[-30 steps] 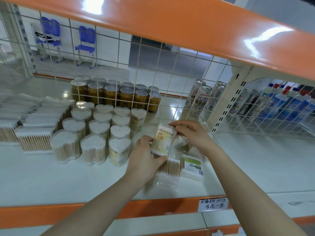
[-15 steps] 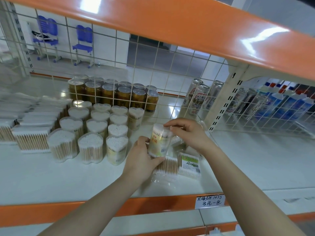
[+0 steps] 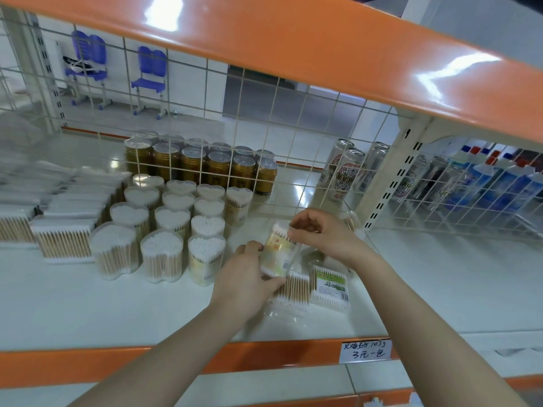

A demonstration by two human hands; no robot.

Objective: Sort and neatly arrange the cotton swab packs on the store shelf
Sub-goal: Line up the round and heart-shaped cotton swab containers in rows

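Both hands hold one clear tub of cotton swabs (image 3: 278, 251) with a yellow label, tilted just above the white shelf (image 3: 88, 304). My left hand (image 3: 245, 279) grips its lower end from the left. My right hand (image 3: 320, 235) pinches its top end. Heart-shaped swab tubs (image 3: 164, 230) stand in rows to the left. Flat rectangular swab packs (image 3: 63, 233) are lined up further left. Under the held tub lie a loose flat pack (image 3: 295, 289) and a green-labelled pack (image 3: 330, 287).
A wire grid (image 3: 264, 118) backs the shelf, with gold cans (image 3: 205, 165) and beer cans (image 3: 342, 174) behind it. An orange upper shelf edge (image 3: 293, 39) hangs overhead. A handwritten price tag (image 3: 365, 351) sits on the orange front rail. Blue bottles (image 3: 499, 180) stand at the right.
Both hands have tilted the held tub further, its top leaning away to the left; the hands stay at the same spot above the loose packs.
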